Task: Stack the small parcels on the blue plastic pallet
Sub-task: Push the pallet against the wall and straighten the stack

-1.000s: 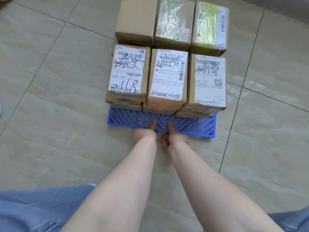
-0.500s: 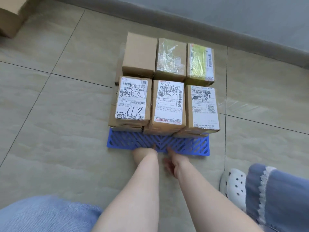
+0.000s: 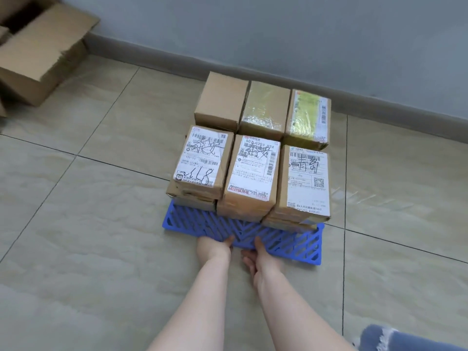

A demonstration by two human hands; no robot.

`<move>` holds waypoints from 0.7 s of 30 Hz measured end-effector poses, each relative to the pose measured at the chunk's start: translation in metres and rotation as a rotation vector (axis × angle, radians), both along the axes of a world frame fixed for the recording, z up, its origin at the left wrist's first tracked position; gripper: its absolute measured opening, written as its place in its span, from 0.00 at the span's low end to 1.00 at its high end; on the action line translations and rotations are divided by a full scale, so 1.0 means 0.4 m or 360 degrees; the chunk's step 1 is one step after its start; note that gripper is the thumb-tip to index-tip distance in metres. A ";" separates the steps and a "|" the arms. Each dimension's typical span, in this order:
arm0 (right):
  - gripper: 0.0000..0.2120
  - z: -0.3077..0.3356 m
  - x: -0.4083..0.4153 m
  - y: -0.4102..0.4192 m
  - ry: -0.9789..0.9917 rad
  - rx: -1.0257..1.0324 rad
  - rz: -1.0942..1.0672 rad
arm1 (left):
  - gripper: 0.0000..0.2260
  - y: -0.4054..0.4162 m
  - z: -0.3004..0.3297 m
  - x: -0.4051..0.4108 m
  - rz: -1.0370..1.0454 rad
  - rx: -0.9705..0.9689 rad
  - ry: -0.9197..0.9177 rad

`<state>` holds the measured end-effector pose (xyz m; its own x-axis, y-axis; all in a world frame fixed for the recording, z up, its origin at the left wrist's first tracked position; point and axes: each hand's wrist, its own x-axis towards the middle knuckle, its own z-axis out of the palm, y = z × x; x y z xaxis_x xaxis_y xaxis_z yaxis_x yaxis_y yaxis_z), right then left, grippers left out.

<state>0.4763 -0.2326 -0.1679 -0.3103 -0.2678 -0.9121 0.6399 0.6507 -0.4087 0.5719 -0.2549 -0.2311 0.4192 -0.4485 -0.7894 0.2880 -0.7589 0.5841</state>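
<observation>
The flat blue plastic lattice pallet lay on the pale tiled floor, near the middle of the view, with the small brown cardboard parcels stacked on it in two rows of three, at least two layers deep in the front row. The back row sat toward twelve o'clock, the labelled front row toward six, leaving a bare strip of lattice along the near edge.

Both hands held that near edge side by side. The left hand gripped it at about seven o'clock of the pallet, thumb laid over the top and fingers hidden beneath. The right hand held it just beside, at six o'clock, thumb on top and fingers curled under the rim.

Judged from the pictures, the pallet was thin and probably a little flexible, so a lift by one edge would likely bow it and tip the load. The parcels looked stiff and light, but the taped, glossy tops at one o'clock might be slippery, and nothing bound the stack. Sliding the pallet flat across the smooth tiles seemed the safer way to move it; hands spread wider along the edge would steady it better.

An open brown cardboard carton stood well apart at ten o'clock, by the grey wall.
</observation>
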 end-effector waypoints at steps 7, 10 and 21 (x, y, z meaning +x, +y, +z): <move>0.14 0.020 -0.103 -0.112 0.0011 -0.0023 0.0033 | 0.17 -0.112 0.165 -0.116 0.0139 -0.0041 0.0099; 0.17 0.003 -0.146 -0.151 0.0031 0.0000 0.0212 | 0.15 -0.155 0.183 -0.156 0.0150 0.0017 0.0069; 0.13 -0.003 -0.195 -0.205 -0.0228 0.0092 0.0137 | 0.21 -0.200 0.234 -0.169 0.0157 0.0164 0.0104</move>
<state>0.3984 -0.3148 -0.1691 -0.1541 -0.2339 -0.9600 0.6298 0.7254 -0.2778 0.5043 -0.3348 -0.1374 0.4036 -0.3228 -0.8561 0.3990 -0.7800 0.4822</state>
